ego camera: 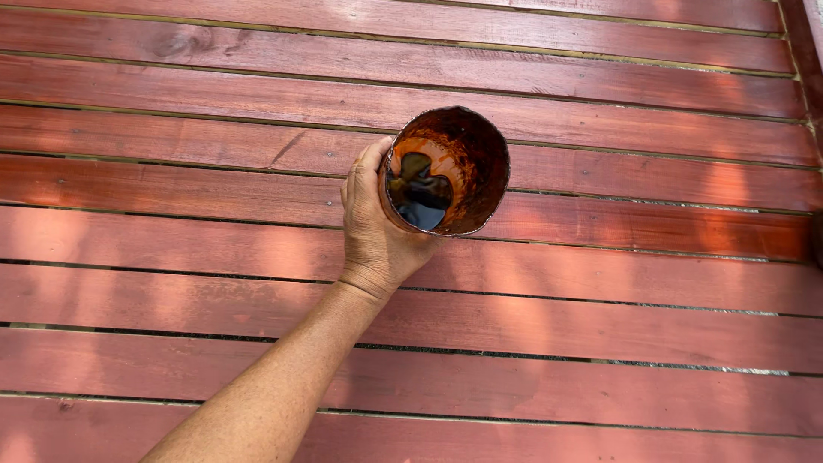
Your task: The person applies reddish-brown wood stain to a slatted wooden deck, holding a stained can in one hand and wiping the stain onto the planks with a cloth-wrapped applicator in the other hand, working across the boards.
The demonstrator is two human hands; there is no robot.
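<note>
Can (463,163) of rusty round metal, open at the top, is held tilted over the deck (600,291), which is made of long red-brown stained boards running across the whole view (narrow gaps show between them). One hand (373,227), the left as far as I can tell, reaches in from below and is closed around the side of the can. Inside, a little dark shiny liquid (420,193) lies at the bottom
</note>
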